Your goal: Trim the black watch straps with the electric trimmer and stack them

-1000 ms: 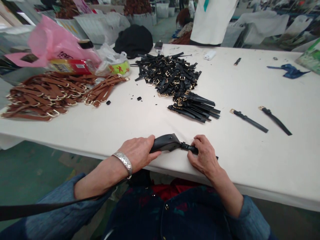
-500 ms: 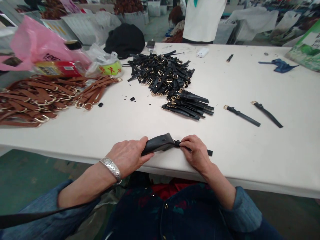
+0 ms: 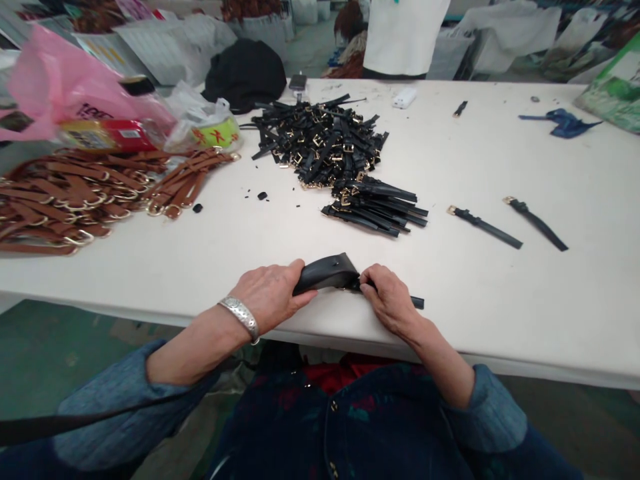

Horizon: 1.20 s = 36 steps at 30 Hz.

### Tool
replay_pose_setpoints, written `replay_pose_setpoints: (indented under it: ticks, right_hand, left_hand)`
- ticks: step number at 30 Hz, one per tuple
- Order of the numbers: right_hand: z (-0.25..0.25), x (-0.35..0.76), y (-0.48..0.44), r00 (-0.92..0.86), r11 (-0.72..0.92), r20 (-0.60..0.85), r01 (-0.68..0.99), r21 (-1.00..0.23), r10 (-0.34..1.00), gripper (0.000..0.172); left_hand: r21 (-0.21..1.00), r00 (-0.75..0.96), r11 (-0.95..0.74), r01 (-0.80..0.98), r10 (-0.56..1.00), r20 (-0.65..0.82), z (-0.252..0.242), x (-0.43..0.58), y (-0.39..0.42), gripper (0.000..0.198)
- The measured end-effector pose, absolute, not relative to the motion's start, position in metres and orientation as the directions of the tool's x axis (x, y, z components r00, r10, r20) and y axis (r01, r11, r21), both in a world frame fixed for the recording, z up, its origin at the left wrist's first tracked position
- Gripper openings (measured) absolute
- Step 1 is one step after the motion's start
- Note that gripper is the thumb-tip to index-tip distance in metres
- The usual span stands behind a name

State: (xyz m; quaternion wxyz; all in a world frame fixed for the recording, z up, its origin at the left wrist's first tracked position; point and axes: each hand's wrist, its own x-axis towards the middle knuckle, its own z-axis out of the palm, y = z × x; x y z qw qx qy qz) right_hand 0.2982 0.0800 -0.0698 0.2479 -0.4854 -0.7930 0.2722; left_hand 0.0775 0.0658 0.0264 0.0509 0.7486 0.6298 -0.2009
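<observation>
Head view: left hand fingers stay wrapped round the black tool at the desk edge. Right hand fingers, pinching the strap, have slid up against the tool, closing the gap; the strap tail trails behind them.

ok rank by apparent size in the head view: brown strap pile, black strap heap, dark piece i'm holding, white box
1. brown strap pile, cut off by frame edge
2. black strap heap
3. dark piece in the left hand
4. white box, farthest away, so true size unsure
</observation>
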Motion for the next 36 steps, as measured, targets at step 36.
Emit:
replay_pose_setpoints:
  ticks: [36]
  right_hand:
    - [-0.078,0.294,0.084,-0.308,0.322,0.131,0.727,-0.607,0.942,0.008]
  left_hand:
    - [-0.202,0.114,-0.215,0.955,0.9,-0.421,0.037,0.08,0.05,0.043]
